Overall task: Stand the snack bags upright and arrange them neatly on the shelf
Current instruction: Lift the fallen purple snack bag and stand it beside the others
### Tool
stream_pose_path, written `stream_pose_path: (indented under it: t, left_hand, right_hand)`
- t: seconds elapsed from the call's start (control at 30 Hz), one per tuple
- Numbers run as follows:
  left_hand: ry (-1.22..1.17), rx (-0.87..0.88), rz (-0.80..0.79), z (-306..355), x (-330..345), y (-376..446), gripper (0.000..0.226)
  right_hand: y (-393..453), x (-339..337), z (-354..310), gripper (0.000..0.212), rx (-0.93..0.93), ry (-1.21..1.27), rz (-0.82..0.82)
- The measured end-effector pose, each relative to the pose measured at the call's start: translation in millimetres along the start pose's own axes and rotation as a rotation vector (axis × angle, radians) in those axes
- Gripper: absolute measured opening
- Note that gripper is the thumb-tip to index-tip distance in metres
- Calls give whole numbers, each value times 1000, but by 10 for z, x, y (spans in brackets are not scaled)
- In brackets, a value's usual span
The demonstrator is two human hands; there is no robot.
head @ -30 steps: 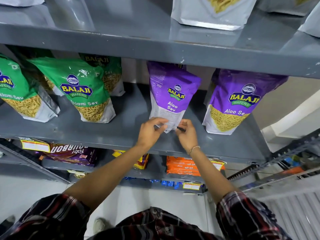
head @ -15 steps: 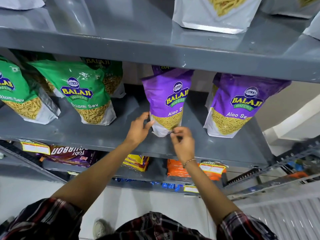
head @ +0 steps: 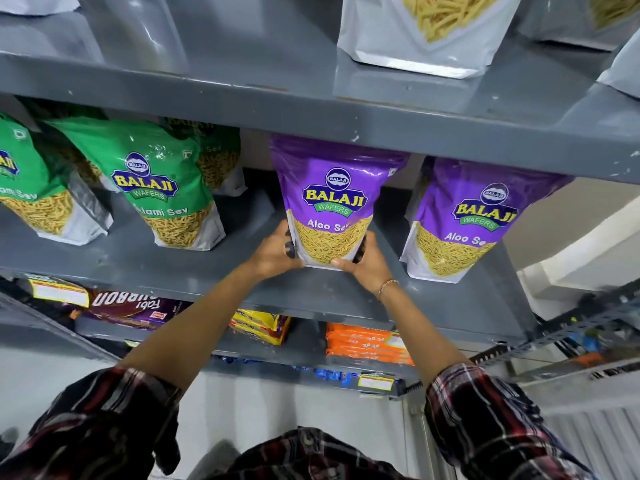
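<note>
A purple Aloo Sev bag [head: 332, 199] stands upright in the middle of the grey shelf [head: 194, 271], label facing me. My left hand [head: 273, 252] grips its lower left side and my right hand [head: 363, 263] grips its lower right corner. A second purple Aloo Sev bag [head: 474, 220] stands upright just to the right. Green Balaji sev bags [head: 162, 188] stand to the left, another green bag [head: 31, 192] at the far left edge, with more behind them.
The shelf above [head: 311, 109] overhangs the bags and carries white-bottomed snack bags [head: 426, 32]. Lower shelves hold a dark biscuit pack [head: 131, 306], yellow packs [head: 259, 323] and orange packs [head: 363, 344]. A metal rack [head: 585, 348] stands at the right.
The purple bag has turned from side-on to label-forward and now stands square on the shelf. Both hands shifted from pinching its bottom edge to gripping its lower sides.
</note>
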State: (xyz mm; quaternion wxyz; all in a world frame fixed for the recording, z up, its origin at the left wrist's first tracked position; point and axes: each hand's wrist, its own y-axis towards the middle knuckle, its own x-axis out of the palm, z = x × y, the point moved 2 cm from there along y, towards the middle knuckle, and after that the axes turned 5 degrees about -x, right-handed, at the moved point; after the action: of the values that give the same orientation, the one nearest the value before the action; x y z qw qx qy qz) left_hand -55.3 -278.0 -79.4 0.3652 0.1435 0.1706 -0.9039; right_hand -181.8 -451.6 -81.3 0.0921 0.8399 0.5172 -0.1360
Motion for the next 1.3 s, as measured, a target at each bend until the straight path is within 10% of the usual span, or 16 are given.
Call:
stream_pose_path:
  t: [1.1, 1.2, 1.3]
  left_hand:
    - [-49, 69, 120, -169, 180, -1016, 78]
    - [-47, 71, 290, -176, 266, -1230, 94]
    - [58, 295, 518, -86, 545, -1463, 57]
  right_hand:
    - [-963, 260, -153, 80, 34, 30, 17]
    - [-1024, 143, -98, 93, 74, 92, 5]
    - [-1133, -158, 15, 61, 116, 4, 197]
